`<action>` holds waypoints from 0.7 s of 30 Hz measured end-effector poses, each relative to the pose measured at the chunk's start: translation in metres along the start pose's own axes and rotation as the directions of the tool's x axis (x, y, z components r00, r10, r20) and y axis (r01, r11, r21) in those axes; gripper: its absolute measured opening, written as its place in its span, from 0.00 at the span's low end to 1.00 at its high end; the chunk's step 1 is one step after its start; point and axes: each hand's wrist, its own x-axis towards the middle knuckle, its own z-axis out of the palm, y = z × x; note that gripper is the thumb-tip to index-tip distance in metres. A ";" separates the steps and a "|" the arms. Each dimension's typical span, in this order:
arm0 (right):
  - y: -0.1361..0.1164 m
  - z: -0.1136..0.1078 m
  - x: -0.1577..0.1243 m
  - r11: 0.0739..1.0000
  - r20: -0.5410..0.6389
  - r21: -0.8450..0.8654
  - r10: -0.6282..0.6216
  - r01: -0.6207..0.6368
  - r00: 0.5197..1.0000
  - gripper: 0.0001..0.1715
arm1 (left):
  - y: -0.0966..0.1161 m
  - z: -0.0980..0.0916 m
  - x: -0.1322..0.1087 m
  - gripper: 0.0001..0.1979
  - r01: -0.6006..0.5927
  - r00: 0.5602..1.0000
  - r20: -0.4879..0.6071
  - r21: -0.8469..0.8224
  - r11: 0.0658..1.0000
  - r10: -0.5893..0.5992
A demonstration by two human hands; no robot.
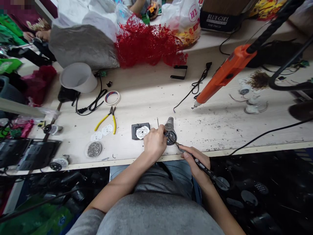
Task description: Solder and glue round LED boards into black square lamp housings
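My left hand [154, 142] is closed near the table's front edge, its fingers pinched on a small dark round part [170, 137]. My right hand [197, 163] grips a thin black soldering iron [195, 160] like a pen, and its tip touches that round part. A coiled metal iron stand [169, 124] rises just behind the part. A black square holder [140, 131] with a white disc in it lies just left of my left hand.
Yellow-handled pliers [109, 120], a tape roll [112, 97], white discs [102, 133] and a dish of small metal bits [94, 149] lie to the left. An orange powered screwdriver [225, 73] hangs at right. A white cup [77, 77], red mesh [149, 44], bags and cables sit behind.
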 end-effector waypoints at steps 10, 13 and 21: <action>0.004 0.001 -0.002 0.996 -0.047 0.076 0.052 -0.048 0.998 0.14 | -0.002 0.002 0.000 0.12 -0.013 1.000 -0.023 -0.002 1.000 0.013; 0.001 0.000 0.000 0.999 -0.009 0.036 0.031 -0.030 0.999 0.13 | -0.002 0.002 0.000 0.13 -0.021 1.000 -0.017 0.001 1.000 0.021; 0.000 0.000 0.000 1.000 -0.014 0.018 0.003 -0.003 1.000 0.13 | -0.003 0.004 0.000 0.13 -0.025 0.999 -0.020 -0.011 1.000 0.025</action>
